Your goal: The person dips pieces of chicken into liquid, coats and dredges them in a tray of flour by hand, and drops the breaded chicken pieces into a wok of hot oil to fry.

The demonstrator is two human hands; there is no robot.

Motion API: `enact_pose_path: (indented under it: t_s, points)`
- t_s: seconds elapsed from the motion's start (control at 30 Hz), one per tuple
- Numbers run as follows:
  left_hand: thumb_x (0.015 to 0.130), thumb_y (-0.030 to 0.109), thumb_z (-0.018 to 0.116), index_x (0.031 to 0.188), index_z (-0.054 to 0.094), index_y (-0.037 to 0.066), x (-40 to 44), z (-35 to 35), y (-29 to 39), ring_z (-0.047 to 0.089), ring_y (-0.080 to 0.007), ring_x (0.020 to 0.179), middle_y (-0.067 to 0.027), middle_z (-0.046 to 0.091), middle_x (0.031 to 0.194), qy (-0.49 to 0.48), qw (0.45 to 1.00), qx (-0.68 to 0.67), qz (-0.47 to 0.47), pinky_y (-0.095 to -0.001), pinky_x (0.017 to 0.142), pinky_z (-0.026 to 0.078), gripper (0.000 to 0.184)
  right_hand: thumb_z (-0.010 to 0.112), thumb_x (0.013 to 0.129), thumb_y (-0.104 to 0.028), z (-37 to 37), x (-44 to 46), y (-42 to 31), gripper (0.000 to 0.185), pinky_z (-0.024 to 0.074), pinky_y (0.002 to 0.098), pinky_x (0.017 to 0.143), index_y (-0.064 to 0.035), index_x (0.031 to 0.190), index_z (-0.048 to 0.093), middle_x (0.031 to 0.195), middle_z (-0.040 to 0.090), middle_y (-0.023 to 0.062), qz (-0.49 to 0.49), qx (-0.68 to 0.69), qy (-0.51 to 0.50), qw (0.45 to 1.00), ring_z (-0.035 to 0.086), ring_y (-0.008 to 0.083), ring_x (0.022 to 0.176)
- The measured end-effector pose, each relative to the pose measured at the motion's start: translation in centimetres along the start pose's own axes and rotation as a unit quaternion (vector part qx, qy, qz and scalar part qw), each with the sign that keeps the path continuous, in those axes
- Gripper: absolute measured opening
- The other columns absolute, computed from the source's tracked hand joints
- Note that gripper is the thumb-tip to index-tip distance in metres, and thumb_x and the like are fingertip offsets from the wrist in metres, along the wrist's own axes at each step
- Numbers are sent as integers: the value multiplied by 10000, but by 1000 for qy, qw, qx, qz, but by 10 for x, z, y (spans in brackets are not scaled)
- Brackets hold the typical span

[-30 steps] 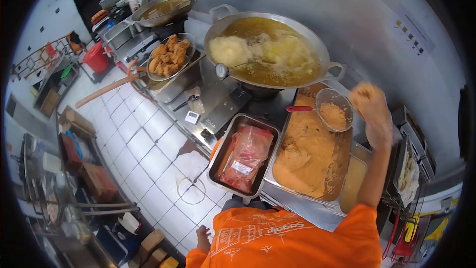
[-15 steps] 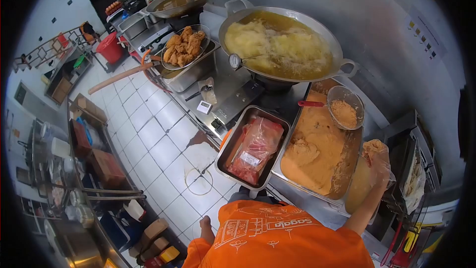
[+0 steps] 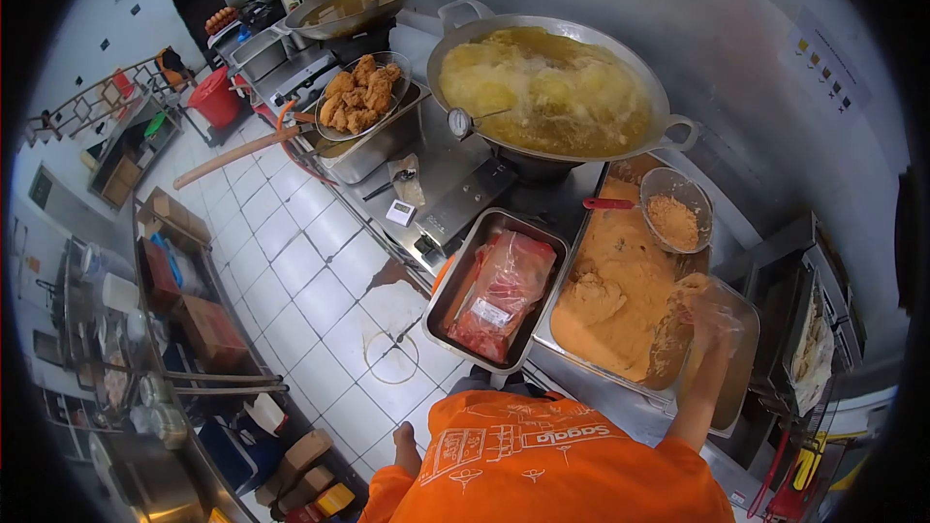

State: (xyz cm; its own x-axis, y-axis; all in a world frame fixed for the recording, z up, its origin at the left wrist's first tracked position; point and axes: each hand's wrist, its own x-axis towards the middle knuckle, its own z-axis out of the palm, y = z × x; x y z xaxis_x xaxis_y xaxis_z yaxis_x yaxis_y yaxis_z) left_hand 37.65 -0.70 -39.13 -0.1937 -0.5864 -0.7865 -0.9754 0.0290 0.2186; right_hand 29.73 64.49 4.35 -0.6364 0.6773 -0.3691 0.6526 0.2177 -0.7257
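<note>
My right hand (image 3: 712, 315) wears a clear plastic glove and hangs over the right edge of the flour tray (image 3: 668, 380). Its fingers look bent around something crusted with orange-brown flour, too covered to name. Orange breading flour (image 3: 620, 281) fills the tray, with a clump at the left. A sieve (image 3: 676, 211) with a red handle rests on the flour, holding crumbs. Just under my right wrist is a tub (image 3: 741, 368) with see-through walls. On the left, my left arm (image 3: 408, 450) hangs by my side below the orange sleeve; its fingers cannot be made out.
A metal pan (image 3: 448, 341) holds bagged raw meat (image 3: 509, 276). Behind it, a large wok (image 3: 668, 97) of bubbling oil carries a thermometer (image 3: 459, 122). Fried chicken (image 3: 358, 95) lies in a wooden-handled strainer. A timer (image 3: 400, 212) sits on the counter; shelves (image 3: 199, 373) line the left.
My right hand has moved left from over the tub to the flour tray's edge, uncovering more of the tub. The oil's bubbling pattern has shifted. My left arm stays put.
</note>
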Motion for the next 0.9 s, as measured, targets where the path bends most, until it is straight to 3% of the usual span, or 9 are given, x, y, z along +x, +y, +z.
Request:
enact_pose_path:
  t_s: [0.17,0.33,0.4,0.47,0.67,0.7,0.73,0.77,0.9]
  points:
    - [875,329,573,1237,644,-105,-8,-13,-1,685,-346,1099,-249,693,1189,-38,999,-32,4,-425,890,558,569,704,914,-286,47,10,26,295,497,305,620,-113,1149,664,1036,699,67,-9,-42,-55,998,656,153,820]
    - [901,320,539,1278,615,-105,-25,-50,-7,684,-352,1104,-252,688,1205,-125,961,124,215,-424,899,557,574,702,909,-296,95,18,43,321,506,322,667,-111,1168,660,1077,683,61,-22,-89,-122,988,652,157,871]
    - [903,314,535,1281,611,-105,-15,-40,-3,686,-356,1095,-253,689,1203,-98,976,112,159,-425,898,556,570,701,907,-301,114,25,41,331,510,328,686,-110,1175,658,1094,677,59,-31,-99,-144,984,651,159,891]
    - [897,305,540,1270,615,-103,9,1,10,692,-360,1077,-253,693,1193,-6,999,21,-40,-428,893,554,559,700,905,-305,130,34,36,342,514,335,704,-109,1183,657,1110,671,56,-38,-100,-157,982,650,161,911]
    - [883,351,616,1176,664,-64,-9,10,37,718,-377,954,-259,720,1083,0,999,44,-28,-460,804,565,511,697,900,-317,134,60,38,373,525,354,761,-107,1205,653,1160,653,49,-54,-78,-170,981,645,166,971]
    - [867,363,656,1139,669,-62,-15,5,35,718,-385,932,-255,721,1030,-39,973,158,163,-457,787,566,504,697,899,-319,130,69,54,378,527,357,770,-107,1209,652,1168,649,48,-57,-77,-173,980,644,167,981]
    - [850,374,696,1102,674,-59,4,-5,17,718,-392,909,-251,721,977,-80,898,260,347,-455,770,567,501,694,893,-341,135,93,88,400,522,364,785,-96,1207,657,1138,650,46,-80,-85,-175,978,637,167,978]
    - [851,372,697,1099,673,-60,9,-9,20,718,-392,909,-250,721,974,-101,875,271,388,-454,769,567,498,692,887,-363,139,117,123,423,518,371,800,-86,1205,662,1109,650,44,-104,-93,-177,974,629,167,976]
    - [852,363,700,1089,671,-62,5,4,42,719,-391,906,-249,717,960,-103,933,195,283,-452,764,569,488,677,870,-367,166,157,157,444,473,386,890,-77,1207,667,1175,665,86,-70,-112,-169,977,608,234,1065]
